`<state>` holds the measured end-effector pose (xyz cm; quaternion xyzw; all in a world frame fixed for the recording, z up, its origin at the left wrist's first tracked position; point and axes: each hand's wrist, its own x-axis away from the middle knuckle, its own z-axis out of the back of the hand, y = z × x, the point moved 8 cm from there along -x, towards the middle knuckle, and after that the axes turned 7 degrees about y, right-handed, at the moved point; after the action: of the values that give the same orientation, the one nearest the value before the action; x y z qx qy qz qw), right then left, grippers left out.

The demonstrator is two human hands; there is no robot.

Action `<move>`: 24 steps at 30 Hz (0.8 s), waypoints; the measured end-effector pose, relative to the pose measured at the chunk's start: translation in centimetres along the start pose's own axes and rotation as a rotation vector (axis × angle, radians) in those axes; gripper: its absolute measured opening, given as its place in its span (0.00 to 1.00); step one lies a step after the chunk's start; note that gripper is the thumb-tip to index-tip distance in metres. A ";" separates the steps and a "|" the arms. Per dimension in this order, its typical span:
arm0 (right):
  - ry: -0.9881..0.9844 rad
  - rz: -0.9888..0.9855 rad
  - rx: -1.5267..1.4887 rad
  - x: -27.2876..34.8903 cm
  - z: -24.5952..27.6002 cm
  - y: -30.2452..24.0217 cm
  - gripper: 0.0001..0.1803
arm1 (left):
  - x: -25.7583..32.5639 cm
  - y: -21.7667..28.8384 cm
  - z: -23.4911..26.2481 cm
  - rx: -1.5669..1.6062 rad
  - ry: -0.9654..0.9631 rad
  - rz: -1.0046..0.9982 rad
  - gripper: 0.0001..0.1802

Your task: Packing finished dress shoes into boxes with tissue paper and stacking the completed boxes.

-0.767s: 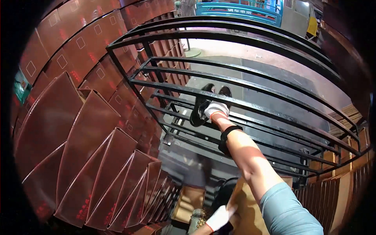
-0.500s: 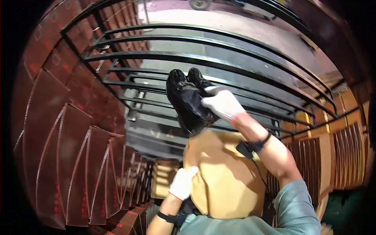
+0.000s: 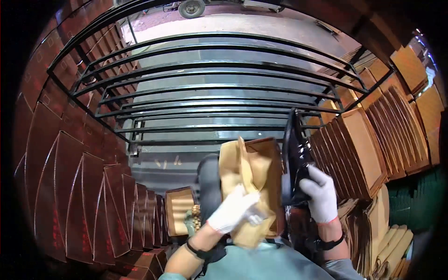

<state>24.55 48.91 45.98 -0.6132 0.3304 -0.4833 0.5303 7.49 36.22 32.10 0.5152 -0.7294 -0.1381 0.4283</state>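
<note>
My right hand (image 3: 319, 193), in a white glove, is closed round black glossy shoes (image 3: 296, 161), holding them toe upward to the right of the box. One shoe mostly hides the other. Over the open brown box (image 3: 276, 161) on my lap, my white-gloved left hand (image 3: 237, 210) grips crumpled tan wrapping paper (image 3: 231, 161). Some motion blur softens the left fingers. The paper sticks up in a fold above the box and hides most of its inside.
A black metal rack (image 3: 224, 88) with several bars stands ahead. Brown boxes (image 3: 70, 196) are stacked at the left, and more open cartons (image 3: 366, 154) at the right. Folded tan paper (image 3: 394, 249) lies at the lower right. A small open box (image 3: 179, 210) with bits in it sits left of my knee.
The shoes have moved from above the lap, in front of the rack, down to the right. The paper, spread wide before, is now bunched, and the box beneath shows.
</note>
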 end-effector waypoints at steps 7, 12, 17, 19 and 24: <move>-0.168 -0.165 -0.982 -2.1 6.4 4.3 0.43 | -5.6 -7.6 -4.8 -0.678 0.068 -0.159 0.65; -0.174 -0.125 -0.809 -3.3 8.7 4.0 0.41 | 2.6 -4.1 -6.8 -0.891 -0.179 -0.461 0.52; -0.355 0.954 1.194 -3.4 1.3 -6.8 0.15 | 5.9 -6.0 -5.5 -1.558 -0.259 -1.003 0.35; -0.346 1.232 1.154 -2.7 -4.8 -8.9 0.13 | 5.2 -6.6 -5.6 -1.535 -0.312 -0.983 0.34; -0.366 1.197 1.022 -4.2 -5.8 -1.5 0.20 | 2.9 -4.1 -8.1 -1.429 -0.502 -0.845 0.24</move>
<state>17.63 51.16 46.27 -0.0835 0.2489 -0.1007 0.9597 15.95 33.88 35.68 0.3046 -0.2880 -0.8205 0.3886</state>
